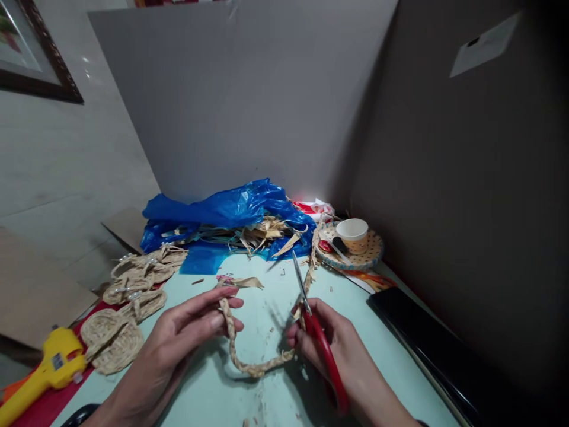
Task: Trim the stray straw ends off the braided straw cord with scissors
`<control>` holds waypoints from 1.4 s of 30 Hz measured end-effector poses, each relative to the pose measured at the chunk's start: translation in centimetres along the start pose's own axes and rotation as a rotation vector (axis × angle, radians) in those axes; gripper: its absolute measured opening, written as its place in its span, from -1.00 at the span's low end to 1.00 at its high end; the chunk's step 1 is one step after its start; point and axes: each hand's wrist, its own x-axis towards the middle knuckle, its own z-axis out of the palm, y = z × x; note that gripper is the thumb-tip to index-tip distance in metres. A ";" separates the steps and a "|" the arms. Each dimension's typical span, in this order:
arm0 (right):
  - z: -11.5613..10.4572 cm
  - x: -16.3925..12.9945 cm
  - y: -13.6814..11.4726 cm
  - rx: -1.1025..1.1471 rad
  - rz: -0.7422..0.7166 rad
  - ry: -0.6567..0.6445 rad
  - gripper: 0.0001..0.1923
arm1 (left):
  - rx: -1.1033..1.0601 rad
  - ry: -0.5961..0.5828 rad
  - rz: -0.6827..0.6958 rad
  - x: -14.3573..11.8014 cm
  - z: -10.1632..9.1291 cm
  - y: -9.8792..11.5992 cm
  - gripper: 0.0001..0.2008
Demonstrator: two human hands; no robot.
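A plaited straw braid (249, 362) curves in a U between my hands above the pale green table (267, 284). My left hand (191, 329) pinches the braid's left end, where loose dry strips fan out at the top. My right hand (329, 350) grips red-handled scissors (322, 344) and also touches the braid's right end. The scissor blades point up and away, nearly closed.
A blue plastic bag (222, 213) of dry straw strips lies at the back. Woven straw sandals (128, 296) sit at the left, a yellow glue gun (44, 373) at the lower left. A paper cup (353, 232) stands on a woven mat; a dark flat slab (440, 350) lies right. Grey partitions enclose the desk.
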 end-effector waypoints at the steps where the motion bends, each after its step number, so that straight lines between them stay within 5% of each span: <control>1: -0.1 -0.2 -0.1 -0.057 -0.026 -0.014 -0.79 | -0.080 0.000 -0.047 -0.3 0.1 -0.1 -0.69; 4: -0.8 -0.8 -0.9 -0.308 -0.071 -0.087 -0.93 | -0.117 0.046 -0.050 -0.7 0.4 -0.1 -0.57; 8: -2.2 -0.9 -1.9 -0.720 -0.233 0.025 -0.93 | -0.171 0.064 -0.088 -0.6 0.6 -0.2 -0.33; 14: -3.4 -0.7 -2.1 -0.872 -0.587 0.299 -0.83 | -0.253 0.024 -0.168 -0.7 0.6 -0.8 -0.25; 17: -3.1 -1.2 -2.1 -0.878 -0.646 0.275 -0.74 | -0.262 -0.013 -0.177 -0.8 0.5 -1.2 -0.33; 22: -1.5 -1.7 -1.5 -0.719 -0.595 -0.044 -0.70 | -0.326 -0.083 -0.211 -0.9 0.3 -1.5 -0.48; 29: 0.0 -1.6 -1.3 -0.464 -0.233 -0.177 -0.89 | -0.256 -0.133 -0.194 -1.2 0.6 -1.5 -0.30; 42: 0.5 -1.2 -0.6 -0.131 0.026 -0.090 -0.80 | -0.088 -0.176 -0.165 -1.7 0.5 -2.3 -0.42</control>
